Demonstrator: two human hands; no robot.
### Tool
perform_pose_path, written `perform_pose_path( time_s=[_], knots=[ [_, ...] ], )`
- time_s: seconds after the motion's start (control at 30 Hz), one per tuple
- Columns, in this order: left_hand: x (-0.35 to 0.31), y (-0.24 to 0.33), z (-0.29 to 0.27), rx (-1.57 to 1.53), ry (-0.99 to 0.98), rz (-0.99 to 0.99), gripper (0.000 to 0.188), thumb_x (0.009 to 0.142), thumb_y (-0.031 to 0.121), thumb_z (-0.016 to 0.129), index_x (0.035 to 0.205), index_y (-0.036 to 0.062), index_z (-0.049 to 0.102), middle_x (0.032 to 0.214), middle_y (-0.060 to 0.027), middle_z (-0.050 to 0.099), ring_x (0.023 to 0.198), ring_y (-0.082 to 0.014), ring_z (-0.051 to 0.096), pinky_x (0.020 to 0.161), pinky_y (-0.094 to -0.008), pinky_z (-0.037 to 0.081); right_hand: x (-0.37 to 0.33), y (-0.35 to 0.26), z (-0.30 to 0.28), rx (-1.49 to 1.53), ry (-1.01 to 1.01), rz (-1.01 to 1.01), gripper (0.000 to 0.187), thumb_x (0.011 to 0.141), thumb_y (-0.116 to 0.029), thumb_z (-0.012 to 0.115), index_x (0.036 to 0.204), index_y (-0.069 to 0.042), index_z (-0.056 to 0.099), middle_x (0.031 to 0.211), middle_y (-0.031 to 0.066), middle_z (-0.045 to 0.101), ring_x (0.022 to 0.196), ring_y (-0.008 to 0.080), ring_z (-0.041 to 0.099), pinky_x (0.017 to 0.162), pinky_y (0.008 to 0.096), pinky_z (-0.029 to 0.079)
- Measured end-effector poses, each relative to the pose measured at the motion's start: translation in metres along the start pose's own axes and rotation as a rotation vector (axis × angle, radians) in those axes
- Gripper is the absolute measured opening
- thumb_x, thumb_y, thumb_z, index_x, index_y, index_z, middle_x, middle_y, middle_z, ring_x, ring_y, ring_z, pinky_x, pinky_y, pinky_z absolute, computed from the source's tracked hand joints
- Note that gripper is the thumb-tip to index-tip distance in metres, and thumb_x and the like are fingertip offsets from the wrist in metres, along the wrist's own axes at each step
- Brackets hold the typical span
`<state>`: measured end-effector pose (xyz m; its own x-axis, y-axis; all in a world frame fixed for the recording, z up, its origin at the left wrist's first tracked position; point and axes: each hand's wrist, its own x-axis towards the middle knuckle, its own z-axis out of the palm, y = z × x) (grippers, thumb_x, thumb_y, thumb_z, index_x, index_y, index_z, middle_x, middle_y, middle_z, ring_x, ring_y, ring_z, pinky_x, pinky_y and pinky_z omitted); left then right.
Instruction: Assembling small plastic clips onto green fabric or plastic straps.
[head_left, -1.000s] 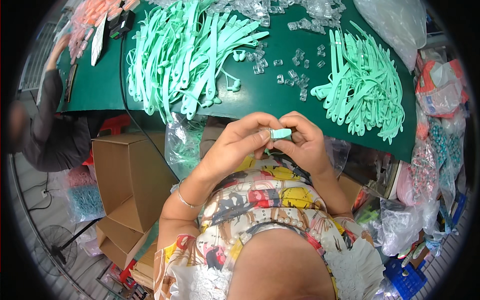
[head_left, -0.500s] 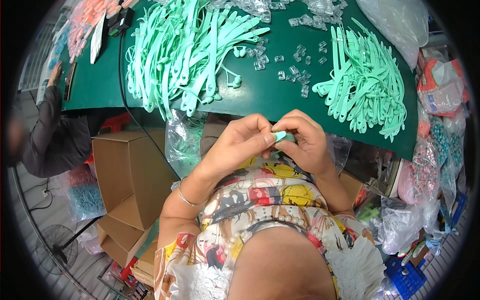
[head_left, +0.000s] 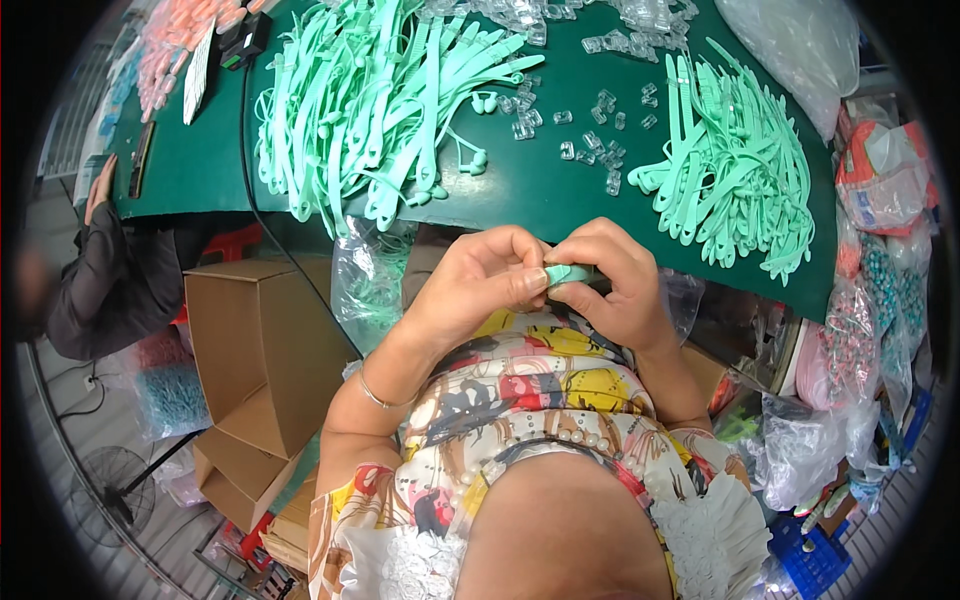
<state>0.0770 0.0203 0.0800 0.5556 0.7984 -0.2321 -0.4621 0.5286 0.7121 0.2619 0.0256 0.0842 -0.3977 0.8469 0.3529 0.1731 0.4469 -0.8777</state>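
Observation:
In front of my chest, at the near edge of the table, my left hand (head_left: 470,287) and my right hand (head_left: 618,283) meet with closed fingers. Between them they pinch a mint-green plastic strap (head_left: 567,273); only a short bent piece of it shows, and the rest is hidden by my fingers. Whether a clear buckle is also in my fingertips I cannot tell. Beyond my hands lie loose small clear plastic buckles (head_left: 597,150). A large pile of mint-green straps (head_left: 350,120) spreads to the left, and a smaller pile of such straps (head_left: 735,170) lies to the right.
The green table (head_left: 500,195) curves across the top. A black cable (head_left: 248,150) hangs over its edge. An open cardboard box (head_left: 225,350) stands at left below, beside a clear bag (head_left: 370,280) of green pieces. Filled bags (head_left: 885,180) crowd the right. A co-worker's sleeve (head_left: 110,290) shows far left.
The exposed piece of strap between my fingertips has shifted slightly and looks more bent. My hands keep nearly the same place. The co-worker's hand at far left has turned.

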Motion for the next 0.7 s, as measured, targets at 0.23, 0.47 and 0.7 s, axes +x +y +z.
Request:
perform_pose_path(
  time_s=[0.23,0.47,0.7],
  knots=[
    [0.001,-0.010,0.009,0.121,0.128,0.152,0.012,0.079,0.002,0.063,0.085,0.0018,0.053,0.080,-0.0017,0.056,0.072,-0.0070,0.052,0.061,-0.0204,0.042,-0.009,-0.004,-0.006,-0.061,0.120,0.168,0.011,0.079,-0.008,0.062,0.079,0.000,0.056,0.072,0.0061,0.052,0.057,0.0109,0.047,0.050,0.0227,0.036],
    [0.001,0.008,0.010,0.702,-0.002,0.149,0.019,0.081,0.014,0.064,0.082,-0.0028,0.057,0.070,-0.0036,0.058,0.067,-0.0074,0.052,0.060,-0.0224,0.044,-0.015,0.001,0.002,0.217,-0.048,0.274,0.017,0.085,-0.007,0.053,0.071,0.002,0.054,0.058,0.0016,0.048,0.052,0.0058,0.042,0.046,0.0224,0.033],
    [0.002,-0.006,0.007,0.070,-0.153,-0.081,0.015,0.083,0.012,0.058,0.077,-0.0007,0.057,0.066,-0.0050,0.059,0.057,-0.0083,0.052,0.053,-0.0227,0.043,-0.024,0.005,0.011,0.888,0.001,0.296,0.020,0.082,-0.004,0.049,0.062,-0.001,0.050,0.056,0.0018,0.048,0.047,0.0067,0.040,0.043,0.0212,0.030]
  ],
)
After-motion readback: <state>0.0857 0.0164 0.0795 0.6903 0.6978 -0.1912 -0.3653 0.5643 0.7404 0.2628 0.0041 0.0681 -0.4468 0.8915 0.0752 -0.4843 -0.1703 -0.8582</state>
